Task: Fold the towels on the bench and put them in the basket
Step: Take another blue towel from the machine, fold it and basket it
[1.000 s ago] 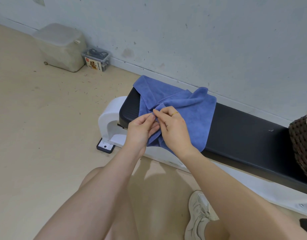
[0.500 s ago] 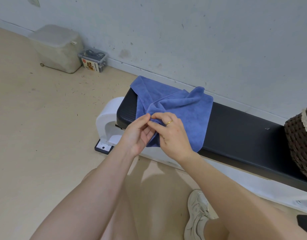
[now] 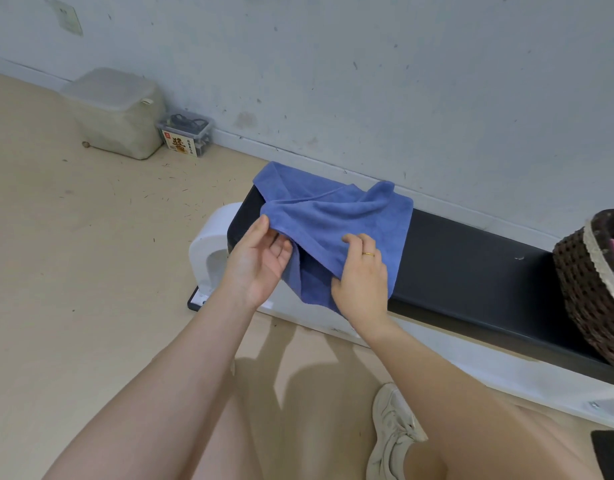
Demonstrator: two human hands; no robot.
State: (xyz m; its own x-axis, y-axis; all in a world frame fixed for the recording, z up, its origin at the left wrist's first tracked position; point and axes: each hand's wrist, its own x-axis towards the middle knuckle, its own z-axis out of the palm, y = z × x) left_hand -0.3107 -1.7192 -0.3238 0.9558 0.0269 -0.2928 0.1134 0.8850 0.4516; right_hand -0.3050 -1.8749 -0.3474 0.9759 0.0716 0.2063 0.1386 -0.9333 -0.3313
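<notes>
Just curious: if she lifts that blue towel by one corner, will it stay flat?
Probably not. The blue towel already wrinkles and sags where the left hand pinches it, so it looks floppy. It also drapes over the bench edge, suggesting light, soft cloth.

Long black padded surface (image 3: 471, 271) on a white base, running along the wall, with a crumpled blue microfibre towel (image 3: 336, 220) draped over its left end and front edge, and a dark brown woven wicker basket (image 3: 589, 289) standing at its right end, well apart from the towel.
</notes>
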